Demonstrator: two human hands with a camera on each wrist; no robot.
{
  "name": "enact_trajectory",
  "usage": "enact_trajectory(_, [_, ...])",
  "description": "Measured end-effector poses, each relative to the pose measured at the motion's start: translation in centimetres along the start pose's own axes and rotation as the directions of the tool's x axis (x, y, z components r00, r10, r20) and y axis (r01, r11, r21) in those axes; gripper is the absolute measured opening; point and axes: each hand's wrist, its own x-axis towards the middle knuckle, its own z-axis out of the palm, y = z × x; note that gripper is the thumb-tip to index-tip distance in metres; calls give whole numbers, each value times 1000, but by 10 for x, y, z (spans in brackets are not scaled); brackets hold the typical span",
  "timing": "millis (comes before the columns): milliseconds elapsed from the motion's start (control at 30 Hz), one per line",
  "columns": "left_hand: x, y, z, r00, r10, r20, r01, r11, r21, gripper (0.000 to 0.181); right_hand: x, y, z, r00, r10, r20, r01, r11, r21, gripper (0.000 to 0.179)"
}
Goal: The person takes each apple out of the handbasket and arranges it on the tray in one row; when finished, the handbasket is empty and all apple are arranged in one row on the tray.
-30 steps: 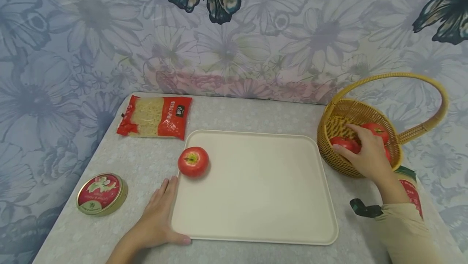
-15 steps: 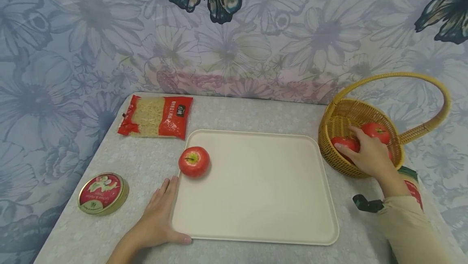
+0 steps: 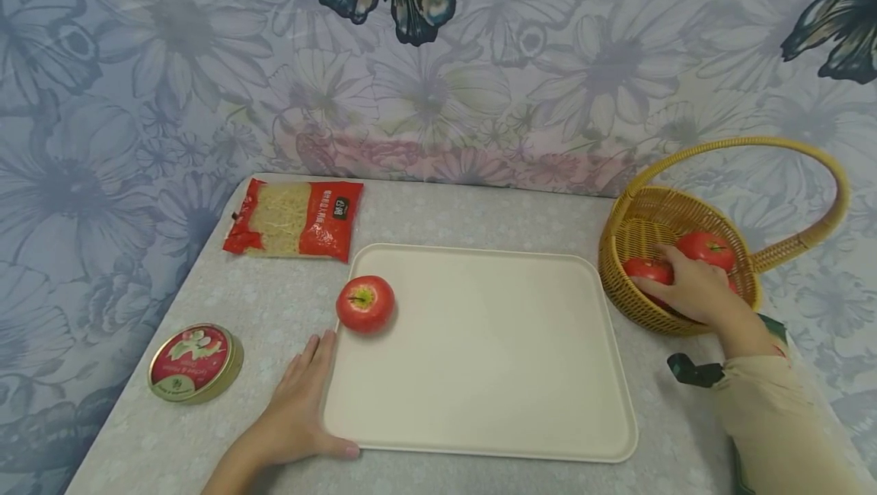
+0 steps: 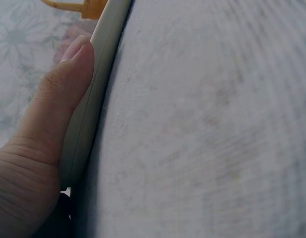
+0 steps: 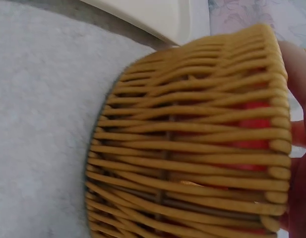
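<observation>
My left hand (image 3: 294, 411) lies along the near left corner of a cream tray (image 3: 479, 358), fingers straight beside its left edge. Its thumb (image 4: 68, 79) touches the tray's front rim in the left wrist view. A red apple (image 3: 365, 304) sits at the tray's left edge, just beyond the fingertips. Inside a wicker basket (image 3: 620, 293), my right hand (image 3: 699, 293) holds a red apple (image 3: 647, 271) between thumb and fingers. Another apple (image 3: 709, 249) lies behind that hand, and more red shows beside it. The basket's woven side hides most of the fingers in the right wrist view.
A red and clear packet (image 3: 294, 218) lies at the back left. The round tin (image 3: 195, 363) stands left of my left hand. Over the basket arches a tall handle (image 3: 798, 240). A container with a green lid (image 3: 774, 327) is mostly covered by the right forearm.
My right hand has sunk slightly deeper into the basket, its fingers closing in around the left apple. The left hand, the tray and the apple on it stay as they were.
</observation>
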Motion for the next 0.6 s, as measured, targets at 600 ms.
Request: enact_trajectory(600, [1, -2, 1, 1000, -3, 7, 4, 1000, -5, 157, 15, 6, 0, 998, -54, -42, 55, 998, 23, 100])
